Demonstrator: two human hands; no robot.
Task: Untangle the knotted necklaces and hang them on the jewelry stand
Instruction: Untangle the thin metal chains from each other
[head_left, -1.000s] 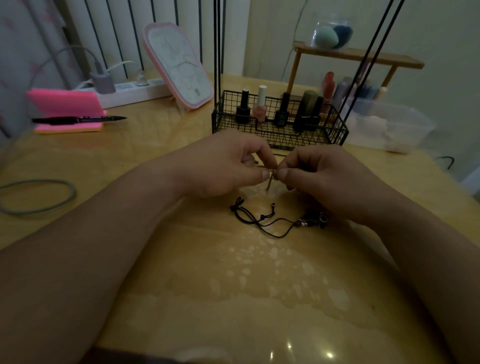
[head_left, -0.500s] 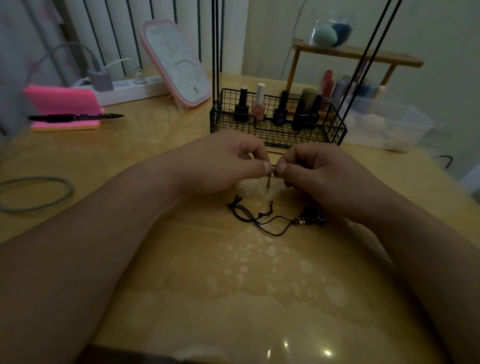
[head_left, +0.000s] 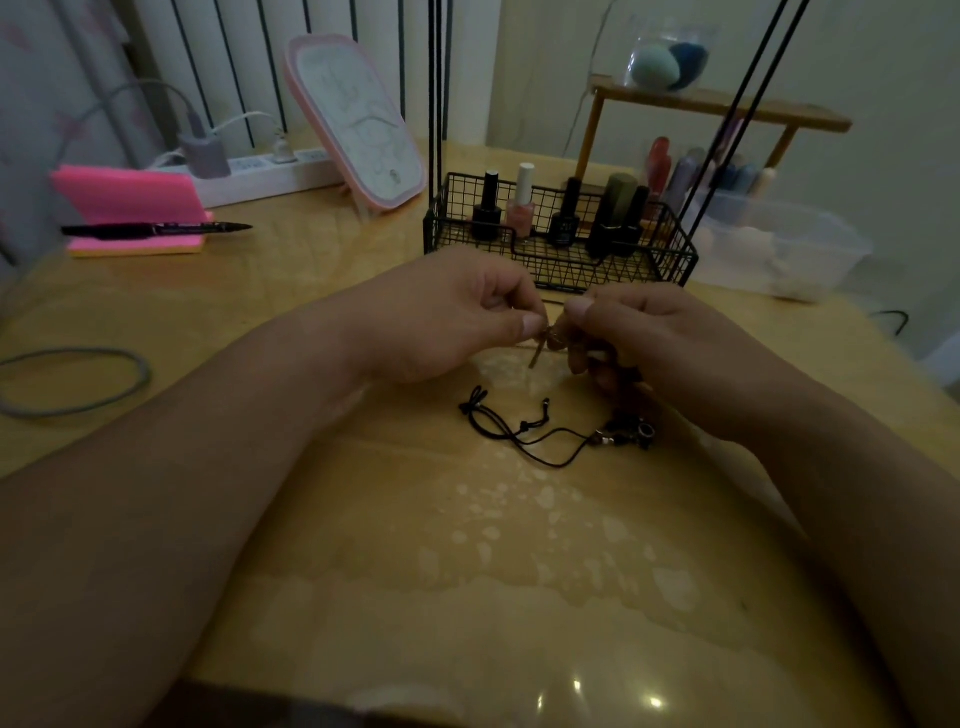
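Observation:
Both hands meet above the middle of the wooden table (head_left: 363, 545). My left hand (head_left: 447, 317) and my right hand (head_left: 639, 338) each pinch a small brownish necklace knot (head_left: 545, 338) between thumb and fingertips, with a short end hanging down. Just below them a black cord necklace (head_left: 524, 431) with dark metal beads lies loose on the table. Thin black rods of the jewelry stand (head_left: 439, 93) rise from behind the wire basket; its top is out of view.
A black wire basket (head_left: 670, 254) with nail polish bottles stands right behind my hands. A pink mirror (head_left: 358, 119), power strip, pink notepad with a pen (head_left: 156, 228) and a grey cable loop (head_left: 78, 384) sit at the left. A clear box (head_left: 789, 249) and wooden shelf are at the right.
My hands have stayed in place, working the knot. The fingertips have shifted slightly and the right hand's fingers have spread a little around the knot.

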